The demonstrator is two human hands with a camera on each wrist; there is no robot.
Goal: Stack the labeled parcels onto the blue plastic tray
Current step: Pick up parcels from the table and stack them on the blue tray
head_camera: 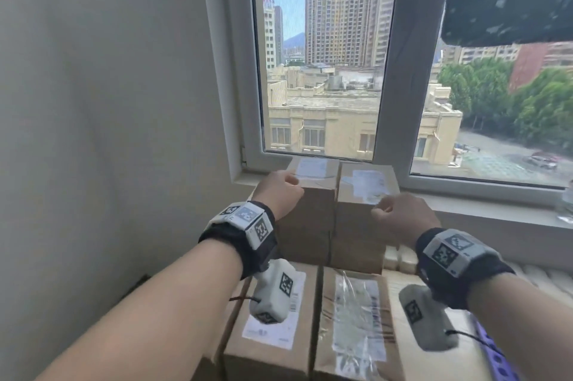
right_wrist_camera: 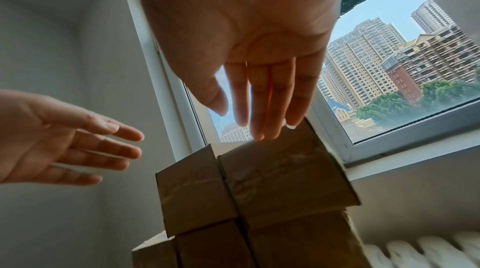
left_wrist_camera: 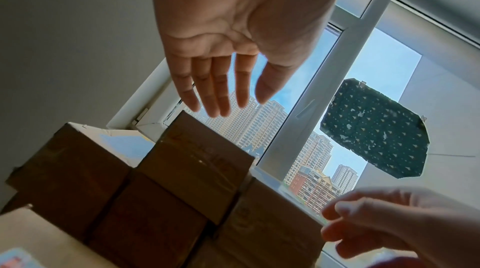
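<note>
From the bare wall on our left we come to our left hand, fingers straight and slightly spread, holding nothing, raised by the upper left parcel, though we cannot tell whether it touches. Beside that box stands the upper right parcel, above which our right hand hovers with fingers straight and close together, the stack rising against the window frame. Two lower labeled parcels lie nearest us, a white radiator and a sliver of the blue tray showing at right.
</note>
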